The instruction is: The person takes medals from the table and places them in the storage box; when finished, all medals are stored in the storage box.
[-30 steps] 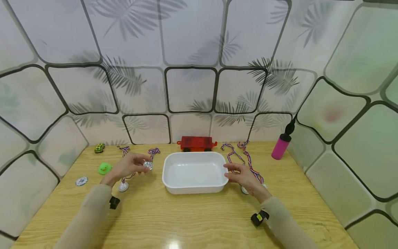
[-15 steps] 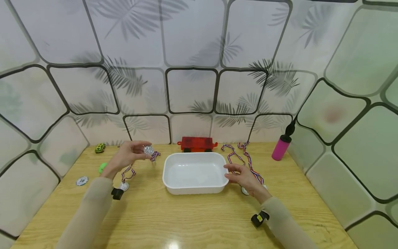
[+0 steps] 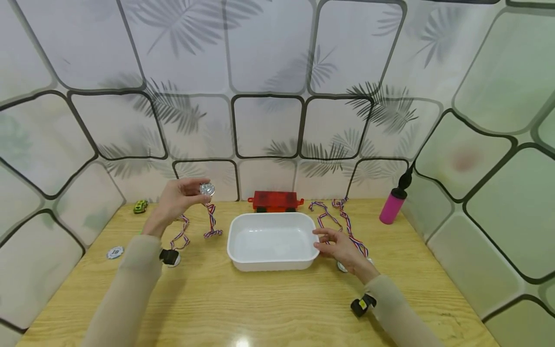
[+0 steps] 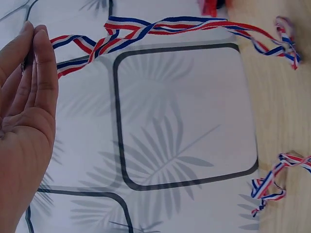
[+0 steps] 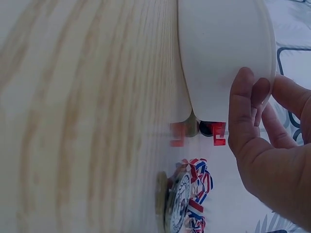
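- First, at far left, a round chip and a toy car lie on the table, clear of the work.
- Next, the left hand pinches a silver medal between thumb and fingers, in the air left of the white tray. Gripping by the edge seems sound; a firm, unhurried hold should stop it twisting.
- Beneath it hangs a striped ribbon, red, white and blue. Slow movement would limit swing and snagging, especially on the looped ribbon lying nearby.
- Centre: the white tray, with a red wagon behind it.
- At the tray's right end, the right hand touches the rim, fingers bent and apart; whether they pinch it, I cannot tell. Light pressure should suffice; pushing could slide the tray.
- Far right: more ribbons, then a pink pump.
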Demonstrator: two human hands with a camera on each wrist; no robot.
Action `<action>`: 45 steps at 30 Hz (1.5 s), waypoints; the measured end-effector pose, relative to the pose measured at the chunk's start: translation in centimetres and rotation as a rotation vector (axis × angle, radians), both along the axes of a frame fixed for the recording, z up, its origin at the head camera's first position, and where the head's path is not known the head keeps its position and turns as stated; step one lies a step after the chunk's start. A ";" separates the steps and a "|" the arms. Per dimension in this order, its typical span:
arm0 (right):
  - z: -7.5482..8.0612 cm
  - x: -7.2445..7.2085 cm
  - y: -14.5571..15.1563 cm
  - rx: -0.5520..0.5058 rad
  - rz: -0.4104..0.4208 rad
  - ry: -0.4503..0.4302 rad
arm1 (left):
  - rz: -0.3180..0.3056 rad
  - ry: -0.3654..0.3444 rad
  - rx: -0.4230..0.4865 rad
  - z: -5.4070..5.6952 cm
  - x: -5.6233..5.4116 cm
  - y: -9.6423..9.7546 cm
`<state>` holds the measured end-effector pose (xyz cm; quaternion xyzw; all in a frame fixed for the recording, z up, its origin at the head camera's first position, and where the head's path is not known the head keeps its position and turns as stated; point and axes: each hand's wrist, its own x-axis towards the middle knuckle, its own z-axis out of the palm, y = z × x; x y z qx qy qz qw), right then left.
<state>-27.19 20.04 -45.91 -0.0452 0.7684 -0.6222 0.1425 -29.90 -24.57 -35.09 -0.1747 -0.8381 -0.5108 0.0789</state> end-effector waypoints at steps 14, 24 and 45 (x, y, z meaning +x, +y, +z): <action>0.0 0.0 -0.1 -0.017 -0.009 -0.012 | 0.017 0.054 0.034 4.7 0.2 1.9; 0.5 -0.1 0.2 -0.015 -0.005 -0.014 | -0.016 0.126 0.072 7.5 -0.2 4.5; 0.4 0.0 0.5 -0.008 0.057 -0.024 | -0.223 -0.026 0.062 4.8 -1.1 9.1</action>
